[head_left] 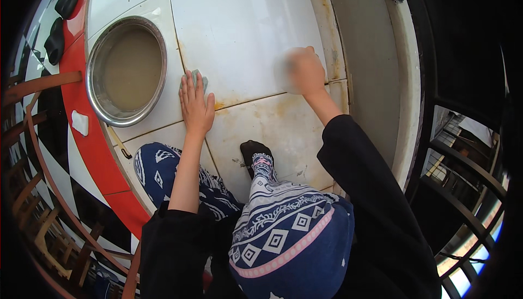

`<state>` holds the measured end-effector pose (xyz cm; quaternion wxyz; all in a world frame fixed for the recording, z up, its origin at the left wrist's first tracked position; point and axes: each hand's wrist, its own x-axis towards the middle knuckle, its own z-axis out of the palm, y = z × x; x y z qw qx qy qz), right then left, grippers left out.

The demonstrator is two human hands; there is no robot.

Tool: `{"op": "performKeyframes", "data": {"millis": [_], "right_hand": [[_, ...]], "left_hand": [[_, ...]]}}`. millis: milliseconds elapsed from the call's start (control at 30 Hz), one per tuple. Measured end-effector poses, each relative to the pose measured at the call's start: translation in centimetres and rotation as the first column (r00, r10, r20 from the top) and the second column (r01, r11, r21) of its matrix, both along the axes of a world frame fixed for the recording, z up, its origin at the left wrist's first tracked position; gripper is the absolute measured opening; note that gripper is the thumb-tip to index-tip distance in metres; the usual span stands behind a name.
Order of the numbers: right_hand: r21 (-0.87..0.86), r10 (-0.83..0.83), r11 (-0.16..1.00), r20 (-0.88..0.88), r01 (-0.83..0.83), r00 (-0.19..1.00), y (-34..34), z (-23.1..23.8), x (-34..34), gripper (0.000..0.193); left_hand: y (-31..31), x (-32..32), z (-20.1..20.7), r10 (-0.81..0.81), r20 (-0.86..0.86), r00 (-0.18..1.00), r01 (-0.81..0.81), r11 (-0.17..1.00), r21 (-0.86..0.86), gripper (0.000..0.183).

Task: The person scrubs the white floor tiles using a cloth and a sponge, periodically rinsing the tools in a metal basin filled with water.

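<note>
My left hand [196,108] lies flat on the white floor tile with its fingers stretched out. Under its fingertips is a small pale green cloth [197,79], mostly covered by the hand. To the right, my right hand [308,73] is closed and smeared by motion. At its fingers is a greyish-brown round blur [289,72], too smeared to name, over the wet, shiny tile [234,32]. A steel basin [96,100] of cloudy brown water [131,70] stands left of my left hand.
Brown stains mark the tile joints. A red border [87,149] bearing a white lump [79,123] runs along the left, beside black shoes [54,40] and a wooden chair [46,157]. A grey door sill [368,65] and black metal frame [452,37] line the right. A short stick [119,142] lies near my knee.
</note>
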<state>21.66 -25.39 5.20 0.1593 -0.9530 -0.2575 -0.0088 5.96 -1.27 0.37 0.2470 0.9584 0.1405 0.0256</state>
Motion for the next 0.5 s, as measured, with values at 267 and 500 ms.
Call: {"op": "performKeyframes", "data": {"millis": [267, 500], "right_hand": [[0.058, 0.028, 0.998, -0.084, -0.023, 0.996, 5.2, -0.6, -8.0, 0.034], [-0.048, -0.075, 0.996, -0.028, 0.073, 0.997, 0.5, 0.1, 1.0, 0.029]], "left_hand": [[-0.9, 0.4, -0.6, 0.033, 0.007, 0.999, -0.033, 0.998, 0.052, 0.069], [-0.6, 0.3, -0.2, 0.014, -0.017, 1.000, -0.014, 1.000, 0.020, 0.070]]}}
